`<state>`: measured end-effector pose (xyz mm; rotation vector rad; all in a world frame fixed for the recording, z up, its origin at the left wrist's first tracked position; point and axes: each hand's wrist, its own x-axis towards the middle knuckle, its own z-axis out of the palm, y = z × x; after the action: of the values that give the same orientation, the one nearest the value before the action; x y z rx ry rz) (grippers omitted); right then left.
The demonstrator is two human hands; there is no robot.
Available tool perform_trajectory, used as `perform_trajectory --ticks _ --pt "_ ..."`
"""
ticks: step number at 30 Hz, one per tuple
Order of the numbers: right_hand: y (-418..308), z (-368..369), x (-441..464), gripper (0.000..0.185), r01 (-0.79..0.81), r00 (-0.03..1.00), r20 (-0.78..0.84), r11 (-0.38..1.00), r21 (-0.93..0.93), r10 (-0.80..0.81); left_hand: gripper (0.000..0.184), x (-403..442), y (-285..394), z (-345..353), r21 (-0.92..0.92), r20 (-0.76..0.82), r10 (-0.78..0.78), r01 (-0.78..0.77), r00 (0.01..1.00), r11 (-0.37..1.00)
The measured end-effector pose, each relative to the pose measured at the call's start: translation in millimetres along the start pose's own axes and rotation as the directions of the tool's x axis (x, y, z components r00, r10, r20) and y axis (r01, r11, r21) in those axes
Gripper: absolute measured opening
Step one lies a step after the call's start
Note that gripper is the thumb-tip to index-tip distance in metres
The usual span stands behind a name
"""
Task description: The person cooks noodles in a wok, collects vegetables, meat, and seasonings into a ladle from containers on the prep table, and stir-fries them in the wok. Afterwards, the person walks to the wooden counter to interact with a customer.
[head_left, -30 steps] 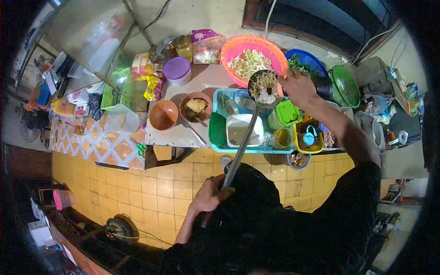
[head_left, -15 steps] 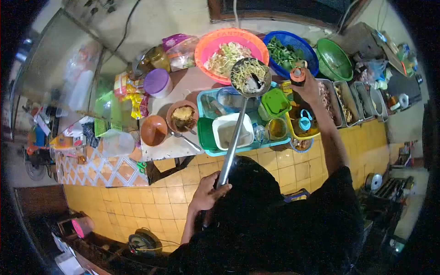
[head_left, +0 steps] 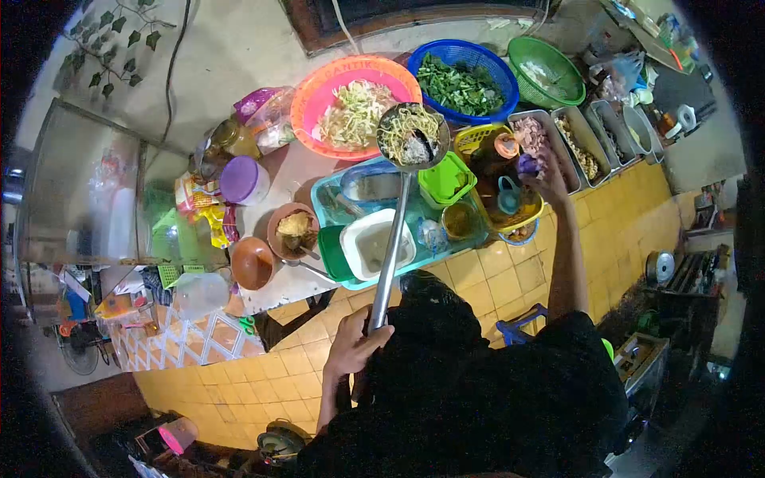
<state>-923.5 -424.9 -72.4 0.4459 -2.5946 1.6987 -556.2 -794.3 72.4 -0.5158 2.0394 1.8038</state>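
My left hand (head_left: 356,342) is closed around the metal handle of a long ladle (head_left: 390,263). The ladle's round bowl carries noodles (head_left: 416,127) with a small white heap and a dark patch on them. It hangs over the blue tray's back edge, in front of the pink basin. My right hand (head_left: 550,185) is at the right side of the yellow basket (head_left: 532,221), its fingers closed on a purple-capped container (head_left: 527,164), mostly hidden. Beside it in the basket stand a dark bottle with an orange cap (head_left: 506,146) and a blue-lidded container (head_left: 508,195).
Shredded cabbage fills the pink basin (head_left: 309,88); leafy greens fill the blue basket (head_left: 422,64). Grey bins (head_left: 575,179) of chopped food stand at the right. A light-blue tray (head_left: 327,191) holds a white tub (head_left: 351,248) and a green container (head_left: 446,179). Brown bowls (head_left: 253,264) stand left.
My right hand has let go of the orange-capped bottle, which now stands in the yellow basket, and has moved onto the purple-capped container. My left hand still holds the ladle; the view has shifted.
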Motion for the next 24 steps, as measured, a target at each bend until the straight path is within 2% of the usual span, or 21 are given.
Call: perform_trajectory --ticks 1,2,4,5,7,8,10,12,13,14,16,17,19,20,23,24 --pt "-10 9 -6 0.081 -0.167 0.986 0.020 0.964 0.208 0.166 0.028 1 2 1 -0.001 0.008 0.004 -0.004 1.000 1.000" --pt "-42 18 -13 0.072 -0.358 0.934 0.095 0.893 0.271 0.346 0.025 1 6 2 0.006 0.016 0.028 -0.028 0.999 1.000" --pt "26 32 -11 0.062 -0.192 0.981 0.076 0.867 0.459 0.177 0.023 4 7 4 0.008 0.021 0.057 -0.057 0.998 0.998" --pt "25 35 -8 0.062 -0.189 0.982 0.079 0.869 0.456 0.172 0.022 6 4 4 0.022 0.043 0.067 -0.068 0.997 0.997" --pt "23 48 -6 0.057 0.055 0.993 -0.119 0.950 0.306 -0.019 0.020 6 5 4 0.037 0.058 0.074 -0.076 0.996 0.996" --pt "16 46 -4 0.057 0.055 0.993 -0.117 0.949 0.309 -0.019 0.021 6 11 5 0.072 0.080 0.018 -0.024 0.997 0.997" --pt "-26 28 8 0.058 0.135 0.981 -0.129 0.987 -0.088 -0.145 0.021 4 12 7 0.107 0.102 -0.039 0.028 0.994 0.994" --pt "-75 19 18 0.065 0.305 0.944 -0.076 0.936 -0.175 -0.322 0.021 4 9 11 0.106 0.086 0.005 -0.014 0.996 0.994" --pt "-111 16 19 0.065 0.380 0.916 -0.028 0.886 -0.267 -0.401 0.021 4 9 12 0.108 0.092 0.010 -0.020 0.996 0.994" --pt "-151 18 15 0.067 0.345 0.919 -0.008 0.817 -0.462 -0.393 0.021 4 9 13 0.099 0.099 0.021 -0.030 0.995 0.995" --pt "-185 19 17 0.070 0.413 0.898 0.117 0.722 -0.555 -0.424 0.022 2 7 16 0.089 0.109 0.032 -0.042 0.994 0.995" --pt "-198 21 15 0.070 0.414 0.897 0.116 0.720 -0.557 -0.426 0.022 1 6 18 0.107 0.108 0.031 -0.043 0.994 0.993" --pt "-215 27 12 0.065 0.486 0.847 0.277 0.451 -0.748 -0.453 0.021 0 6 21 0.126 0.104 0.035 -0.048 0.994 0.991" --pt "-220 31 9 0.065 0.487 0.845 0.275 0.448 -0.749 -0.459 0.022 -3 6 24 0.125 0.104 0.052 -0.065 0.993 0.990" --pt "-210 36 12 0.050 0.497 0.798 0.426 0.066 -0.865 -0.425 0.022 -2 -12 30 0.118 0.092 0.088 -0.098 0.992 0.988" --pt "-205 36 10 0.050 0.499 0.796 0.429 0.063 -0.864 -0.427 0.022 -2 -19 31 0.113 0.077 0.103 -0.111 0.992 0.987"
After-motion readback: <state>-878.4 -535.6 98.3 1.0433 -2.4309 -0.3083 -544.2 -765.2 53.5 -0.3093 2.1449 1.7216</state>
